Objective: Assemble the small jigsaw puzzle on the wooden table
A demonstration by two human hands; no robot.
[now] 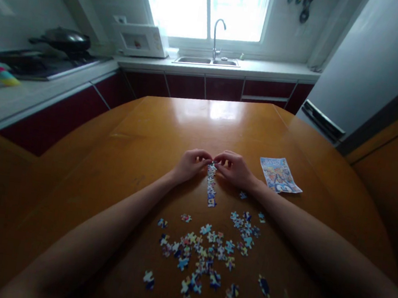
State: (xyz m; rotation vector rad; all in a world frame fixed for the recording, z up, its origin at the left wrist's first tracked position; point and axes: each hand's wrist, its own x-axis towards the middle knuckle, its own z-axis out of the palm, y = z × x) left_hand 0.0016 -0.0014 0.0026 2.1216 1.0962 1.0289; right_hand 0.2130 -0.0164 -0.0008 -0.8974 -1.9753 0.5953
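Note:
A narrow strip of joined jigsaw puzzle pieces (211, 184) runs away from me on the wooden table. Both hands meet at its far end. My left hand (192, 164) comes in from the left, thumb and forefinger pinched at the strip's tip. From the right, my right hand (233, 168) pinches at the same spot, its fingertips close to the left ones. A small puzzle piece seems to be between the fingertips, mostly hidden by them. Nearer to me lies a scattered heap of loose puzzle pieces (204, 252). One loose piece (243, 195) sits beside my right wrist.
A printed picture sheet (280, 175) lies right of my right hand. The wooden table (143, 132) has rounded sides. Beyond it are a counter with a sink (206, 62), a microwave (141, 41), and a stove with a pan (65, 40). A fridge (372, 68) stands at the right.

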